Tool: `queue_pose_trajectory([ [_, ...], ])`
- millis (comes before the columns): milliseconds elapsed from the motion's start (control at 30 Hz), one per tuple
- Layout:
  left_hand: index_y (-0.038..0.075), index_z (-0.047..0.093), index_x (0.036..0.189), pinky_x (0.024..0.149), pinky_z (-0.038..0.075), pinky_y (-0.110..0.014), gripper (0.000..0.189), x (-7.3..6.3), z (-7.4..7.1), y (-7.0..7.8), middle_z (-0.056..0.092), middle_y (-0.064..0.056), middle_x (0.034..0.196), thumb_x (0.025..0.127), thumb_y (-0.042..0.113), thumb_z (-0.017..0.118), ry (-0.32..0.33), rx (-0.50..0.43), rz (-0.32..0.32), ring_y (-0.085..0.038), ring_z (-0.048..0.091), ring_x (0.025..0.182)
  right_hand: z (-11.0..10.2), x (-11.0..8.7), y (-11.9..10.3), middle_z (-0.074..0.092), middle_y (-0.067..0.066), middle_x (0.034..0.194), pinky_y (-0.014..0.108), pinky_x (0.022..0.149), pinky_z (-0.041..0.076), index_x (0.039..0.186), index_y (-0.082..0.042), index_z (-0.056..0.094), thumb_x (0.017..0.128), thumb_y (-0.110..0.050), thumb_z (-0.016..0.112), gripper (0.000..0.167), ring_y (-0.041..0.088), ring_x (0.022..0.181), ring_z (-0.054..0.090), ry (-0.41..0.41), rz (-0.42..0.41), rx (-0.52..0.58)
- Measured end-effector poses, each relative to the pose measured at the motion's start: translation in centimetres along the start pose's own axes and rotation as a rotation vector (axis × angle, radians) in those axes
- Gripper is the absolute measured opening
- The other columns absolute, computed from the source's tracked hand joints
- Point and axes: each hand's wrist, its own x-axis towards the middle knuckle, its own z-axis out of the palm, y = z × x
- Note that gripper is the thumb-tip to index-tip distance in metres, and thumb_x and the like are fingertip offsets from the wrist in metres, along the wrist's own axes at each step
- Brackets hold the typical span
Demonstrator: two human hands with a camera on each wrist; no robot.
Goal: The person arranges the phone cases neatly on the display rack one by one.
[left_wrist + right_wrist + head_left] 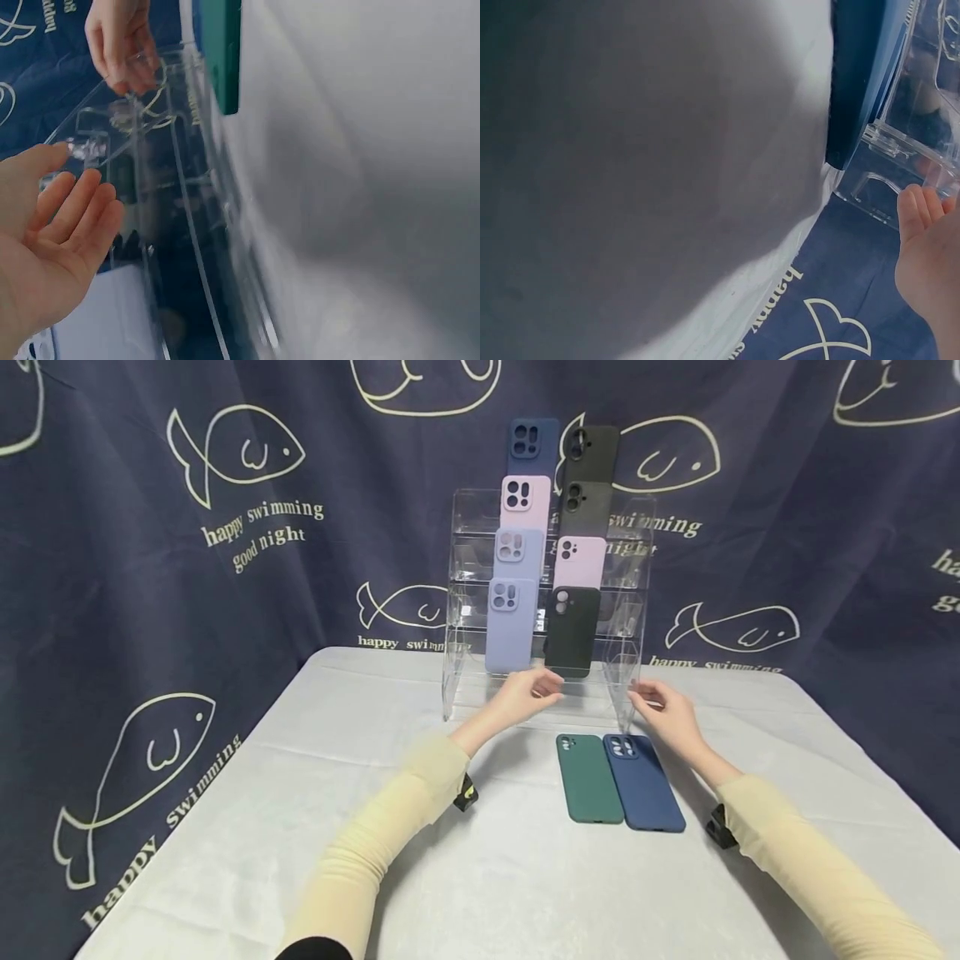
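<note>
A clear acrylic tiered stand (pixel 467 556) holds phone cases in two columns. My left hand (pixel 528 695) is at the stand's front, just below the black phone case (pixel 573 635) and the lavender phone case (pixel 512 639) of the lowest tier. In the left wrist view that hand (pixel 60 240) has loosely bent fingers and holds nothing. My right hand (pixel 670 717) is by the stand's right side panel, its fingertips at the panel's edge. Whether they touch it is unclear. In the right wrist view its fingers (pixel 911 214) look fairly straight; the thumb is hidden.
On the white-covered table (pixel 315 777), a green phone case (pixel 591 779) and a dark blue phone case (pixel 647 783) lie side by side before the stand. A navy curtain (pixel 322 460) with fish drawings hangs behind.
</note>
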Motion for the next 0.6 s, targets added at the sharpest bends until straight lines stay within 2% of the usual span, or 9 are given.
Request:
queue_pose_trajectory([
  [300,0.001,0.061,0.115,0.083,0.052,-0.015,0.035,-0.3,2.7,-0.7,0.069,-0.010,0.108,0.088,0.022,0.066,-0.146,0.057,-0.014,-0.019,0.066,0.096,-0.3,-0.2,0.6,0.064,0.028,0.109,-0.005,0.077,0.040,0.114,0.009,0.058,0.091,-0.015,0.061,0.033,-0.025,0.083,0.049,0.005,-0.004,-0.013],
  [467,0.000,0.061,0.114,0.084,0.052,-0.015,0.033,-0.5,3.2,-0.9,0.069,-0.013,0.108,0.088,0.020,0.066,-0.177,0.051,-0.025,-0.022,0.066,0.098,-0.3,-0.2,0.5,0.064,0.028,0.108,-0.005,0.077,0.040,0.114,0.009,0.058,0.091,-0.015,0.061,0.033,-0.025,0.083,0.048,-0.003,-0.007,-0.009],
  [600,0.001,0.059,0.118,0.089,0.052,-0.020,0.037,-0.8,3.3,-0.8,0.068,-0.013,0.112,0.088,0.023,0.065,-0.217,0.051,-0.067,-0.022,0.064,0.103,-0.2,-0.1,0.3,0.065,0.027,0.108,-0.005,0.077,0.040,0.115,0.008,0.058,0.091,-0.015,0.061,0.033,-0.025,0.083,0.048,-0.005,-0.005,-0.007],
])
